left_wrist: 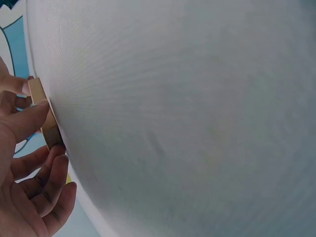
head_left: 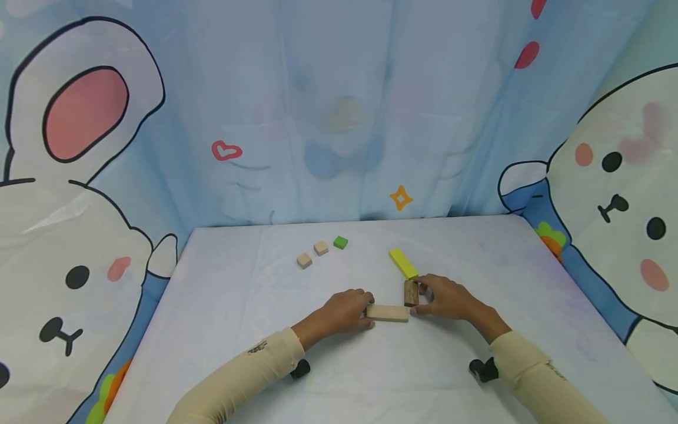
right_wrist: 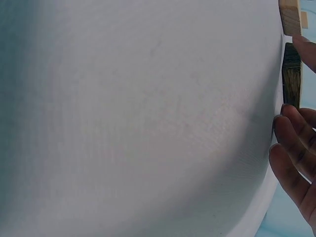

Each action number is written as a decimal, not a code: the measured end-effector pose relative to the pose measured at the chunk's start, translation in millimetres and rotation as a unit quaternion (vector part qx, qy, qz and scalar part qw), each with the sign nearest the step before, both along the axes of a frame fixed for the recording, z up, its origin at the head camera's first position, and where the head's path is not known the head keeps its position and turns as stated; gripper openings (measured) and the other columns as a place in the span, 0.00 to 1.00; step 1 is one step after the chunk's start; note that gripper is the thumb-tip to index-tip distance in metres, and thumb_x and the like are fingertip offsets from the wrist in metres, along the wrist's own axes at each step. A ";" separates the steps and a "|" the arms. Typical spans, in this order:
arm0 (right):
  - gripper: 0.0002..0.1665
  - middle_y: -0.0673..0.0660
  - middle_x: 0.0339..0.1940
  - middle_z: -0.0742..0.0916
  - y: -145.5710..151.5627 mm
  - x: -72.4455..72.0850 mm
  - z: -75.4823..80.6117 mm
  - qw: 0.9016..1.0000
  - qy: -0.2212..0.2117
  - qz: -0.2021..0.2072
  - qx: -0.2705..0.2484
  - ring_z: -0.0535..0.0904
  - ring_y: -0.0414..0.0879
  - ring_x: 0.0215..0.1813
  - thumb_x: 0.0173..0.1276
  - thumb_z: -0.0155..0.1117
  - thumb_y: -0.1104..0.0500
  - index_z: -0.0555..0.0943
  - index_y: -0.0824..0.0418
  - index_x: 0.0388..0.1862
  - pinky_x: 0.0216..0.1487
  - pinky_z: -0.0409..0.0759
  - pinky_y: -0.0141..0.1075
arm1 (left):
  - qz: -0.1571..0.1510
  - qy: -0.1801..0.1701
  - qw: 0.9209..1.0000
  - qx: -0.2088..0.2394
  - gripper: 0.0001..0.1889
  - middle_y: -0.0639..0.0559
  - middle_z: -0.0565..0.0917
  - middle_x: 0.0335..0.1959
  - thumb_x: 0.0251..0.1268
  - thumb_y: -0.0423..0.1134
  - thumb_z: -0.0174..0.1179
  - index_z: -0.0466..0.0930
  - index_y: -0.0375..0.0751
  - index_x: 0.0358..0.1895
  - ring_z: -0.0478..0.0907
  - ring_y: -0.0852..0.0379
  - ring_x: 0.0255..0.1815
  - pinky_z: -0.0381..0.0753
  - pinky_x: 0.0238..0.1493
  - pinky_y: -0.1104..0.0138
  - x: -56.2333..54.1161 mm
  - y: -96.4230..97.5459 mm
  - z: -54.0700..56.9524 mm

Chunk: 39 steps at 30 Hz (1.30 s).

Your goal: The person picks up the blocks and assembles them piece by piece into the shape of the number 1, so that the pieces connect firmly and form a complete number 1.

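Observation:
My left hand (head_left: 346, 311) holds the left end of a plain, light wooden block (head_left: 388, 312) lying flat on the table. In the left wrist view the thumb (left_wrist: 34, 118) lies against that block's side, and fingertips touch its end. My right hand (head_left: 447, 297) pinches a dark brown, bark-like wooden block (head_left: 411, 293) lengthwise, thumb at its near end and fingers at its far end. The right wrist view shows this dark block (right_wrist: 292, 76) between thumb and fingers. Beyond it lies a yellow block (head_left: 404, 263), its near end close to the dark block's far end.
Two small plain cubes (head_left: 304, 261) and a green cube (head_left: 341, 242) stand in a slanting row farther back on the white-covered table (head_left: 238, 282). A blue printed curtain (head_left: 339, 118) hangs behind the table's back edge.

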State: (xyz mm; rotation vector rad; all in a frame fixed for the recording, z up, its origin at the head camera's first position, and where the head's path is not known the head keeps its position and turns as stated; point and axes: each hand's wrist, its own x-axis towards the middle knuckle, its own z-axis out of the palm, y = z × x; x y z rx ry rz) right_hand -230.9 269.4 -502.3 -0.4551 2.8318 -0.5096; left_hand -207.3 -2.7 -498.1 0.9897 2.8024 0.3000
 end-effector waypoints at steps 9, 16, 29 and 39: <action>0.51 0.50 0.42 0.83 0.0 -3.0 2.1 1.000 -0.016 0.005 -0.002 0.72 0.42 0.37 0.51 0.81 0.39 0.75 0.65 0.67 0.35 0.71 0.35 | -0.004 0.008 1.000 -0.002 0.21 0.59 0.80 0.35 0.64 0.51 0.69 0.82 0.45 0.55 0.69 0.67 0.31 0.70 0.32 0.74 0.2 0.1 -2.0; 0.46 0.50 0.40 0.82 -0.6 -3.0 1.9 1.000 -0.009 0.014 -0.008 0.72 0.42 0.35 0.54 0.80 0.45 0.75 0.66 0.66 0.33 0.71 0.35 | 0.000 0.005 1.000 0.000 0.20 0.59 0.80 0.35 0.64 0.50 0.69 0.83 0.45 0.54 0.70 0.67 0.30 0.70 0.31 0.74 0.4 0.6 -1.7; 0.44 0.50 0.41 0.81 -0.5 -2.9 2.3 1.000 -0.017 0.005 -0.017 0.72 0.42 0.37 0.55 0.80 0.47 0.75 0.65 0.66 0.34 0.70 0.35 | -0.002 0.008 1.000 0.005 0.18 0.59 0.81 0.35 0.65 0.49 0.69 0.83 0.45 0.53 0.70 0.67 0.30 0.70 0.32 0.75 -1.1 1.3 -4.0; 0.43 0.49 0.40 0.81 -1.9 -1.6 0.8 1.000 -0.015 -0.005 -0.026 0.72 0.42 0.36 0.55 0.81 0.51 0.75 0.66 0.66 0.34 0.72 0.35 | -0.007 0.004 1.000 0.018 0.15 0.59 0.80 0.31 0.65 0.48 0.69 0.84 0.44 0.50 0.69 0.67 0.29 0.69 0.31 0.74 -0.5 0.2 -1.9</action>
